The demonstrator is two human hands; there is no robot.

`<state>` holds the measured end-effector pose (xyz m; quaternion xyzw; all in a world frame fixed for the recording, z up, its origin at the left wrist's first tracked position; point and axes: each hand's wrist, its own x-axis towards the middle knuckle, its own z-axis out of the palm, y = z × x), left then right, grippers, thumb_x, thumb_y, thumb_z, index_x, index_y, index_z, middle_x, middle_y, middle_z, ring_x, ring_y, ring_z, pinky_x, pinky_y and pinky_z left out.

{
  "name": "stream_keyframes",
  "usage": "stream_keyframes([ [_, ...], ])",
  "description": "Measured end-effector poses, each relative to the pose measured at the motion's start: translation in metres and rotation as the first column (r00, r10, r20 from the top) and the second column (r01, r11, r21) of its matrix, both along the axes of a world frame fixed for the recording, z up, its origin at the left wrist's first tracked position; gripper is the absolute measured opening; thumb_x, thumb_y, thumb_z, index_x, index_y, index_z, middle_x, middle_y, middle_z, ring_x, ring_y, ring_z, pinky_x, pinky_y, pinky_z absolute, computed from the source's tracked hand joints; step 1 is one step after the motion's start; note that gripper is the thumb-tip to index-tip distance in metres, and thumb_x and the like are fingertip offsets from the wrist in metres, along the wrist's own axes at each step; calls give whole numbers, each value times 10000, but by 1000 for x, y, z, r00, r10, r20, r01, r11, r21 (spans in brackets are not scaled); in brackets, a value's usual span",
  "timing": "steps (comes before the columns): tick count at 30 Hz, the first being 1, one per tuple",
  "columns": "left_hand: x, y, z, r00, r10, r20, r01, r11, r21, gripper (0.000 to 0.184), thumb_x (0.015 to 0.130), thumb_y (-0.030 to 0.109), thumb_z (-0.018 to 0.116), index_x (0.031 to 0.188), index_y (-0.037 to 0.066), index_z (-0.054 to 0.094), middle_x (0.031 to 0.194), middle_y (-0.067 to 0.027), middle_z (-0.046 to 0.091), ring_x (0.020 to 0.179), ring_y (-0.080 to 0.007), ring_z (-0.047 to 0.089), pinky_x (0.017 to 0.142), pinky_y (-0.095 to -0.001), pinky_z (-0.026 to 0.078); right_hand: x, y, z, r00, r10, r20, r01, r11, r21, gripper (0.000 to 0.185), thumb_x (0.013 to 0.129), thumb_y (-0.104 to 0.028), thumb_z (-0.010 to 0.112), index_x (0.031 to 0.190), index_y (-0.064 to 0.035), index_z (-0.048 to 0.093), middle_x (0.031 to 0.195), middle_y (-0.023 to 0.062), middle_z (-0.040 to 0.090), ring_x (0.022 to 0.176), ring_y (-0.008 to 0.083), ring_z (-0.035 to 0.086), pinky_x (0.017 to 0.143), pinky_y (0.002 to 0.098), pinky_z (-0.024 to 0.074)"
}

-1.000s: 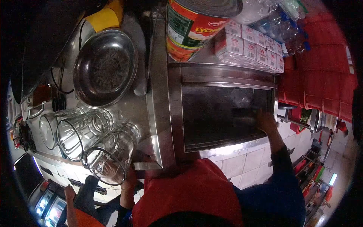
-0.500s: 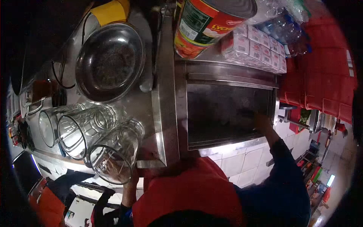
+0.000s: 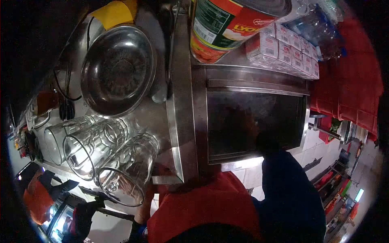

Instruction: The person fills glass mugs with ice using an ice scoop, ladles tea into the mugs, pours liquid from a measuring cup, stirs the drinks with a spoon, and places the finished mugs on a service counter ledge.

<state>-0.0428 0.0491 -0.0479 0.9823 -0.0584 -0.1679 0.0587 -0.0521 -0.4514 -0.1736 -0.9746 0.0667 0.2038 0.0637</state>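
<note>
My right arm, in a dark blue sleeve (image 3: 287,178), reaches into the dark rectangular opening (image 3: 298,125) of a steel counter; a faint reddish patch shows inside, but the hand's shape and fingers are lost in shadow. Three clear glass mugs (image 3: 131,174) stand in a row at the counter's left front edge. Below the nearest mug, my left hand (image 3: 142,208) shows only around the wrist. Its fingers are hidden behind the mug and my red apron, so I cannot see whether they grip the glass.
Beyond the mugs lies a round steel bowl (image 3: 119,71). A large lychee can (image 3: 227,30) and wrapped small cartons (image 3: 283,52) stand behind the opening, with plastic bottles (image 3: 320,32) further back. Red crates (image 3: 348,89) are at right. Another person's orange clothing (image 3: 38,198) appears lower left.
My right arm has moved left and deeper into the opening, and its hand has faded into the dark. My left hand no longer shows through the nearest mug. The view has shifted slightly.
</note>
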Motion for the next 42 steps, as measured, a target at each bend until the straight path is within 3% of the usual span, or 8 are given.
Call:
stream_keyframes([
  [17,-34,41,25,991,-130,-18,130,991,10,241,829,217,489,978,45,570,840,-149,594,772,-326,559,677,-400,430,-60,-107,-40,964,-204,-171,255,893,371,515,750,-182,555,1185,45,398,834,220,588,623,307,609,499,383,496],
  [18,-27,32,24,990,-140,-18,140,990,8,238,827,214,491,973,45,570,835,-148,594,768,-325,558,674,-401,429,2,-93,-59,959,-216,-182,272,881,388,515,750,-182,555,1184,46,398,833,220,588,621,306,609,498,382,496],
  [26,-40,44,37,983,-184,-12,184,983,15,207,808,196,506,935,46,573,798,-141,589,734,-320,553,650,-403,426,-2,-10,-66,927,-257,-271,367,763,532,512,752,-183,556,1180,50,398,827,218,587,611,298,608,489,375,494],
  [31,-22,28,34,976,-216,-33,216,976,1,188,796,185,515,911,48,574,775,-137,586,713,-316,551,635,-405,424,-1,-34,-75,894,-279,-351,442,680,586,510,753,-183,556,1177,53,399,824,216,586,605,294,608,484,370,493],
  [32,-27,30,37,976,-218,-29,218,976,1,185,794,183,517,906,48,575,771,-136,585,708,-316,550,632,-405,423,-38,-103,-74,891,-278,-359,449,663,599,510,753,-183,556,1177,54,399,823,216,586,604,293,608,482,369,493],
  [39,-15,4,41,968,-251,-18,251,968,-25,158,777,167,530,872,49,577,738,-130,581,679,-311,546,612,-408,420,59,-12,-78,854,-286,-435,518,544,660,508,755,-184,556,1173,57,399,818,214,585,595,286,607,475,362,492],
  [40,-11,-4,41,966,-257,-19,256,966,-30,154,775,165,532,867,49,577,734,-129,580,675,-310,545,609,-408,420,-3,-40,-66,846,-287,-449,531,526,665,507,755,-184,556,1173,58,399,817,214,585,594,285,607,474,361,492],
  [42,5,-27,37,964,-266,-18,265,963,-39,147,770,160,535,857,50,578,725,-127,579,666,-309,544,603,-409,419,16,-23,-65,834,-286,-472,550,490,676,507,756,-184,557,1172,59,399,816,213,585,592,283,607,472,359,491],
])
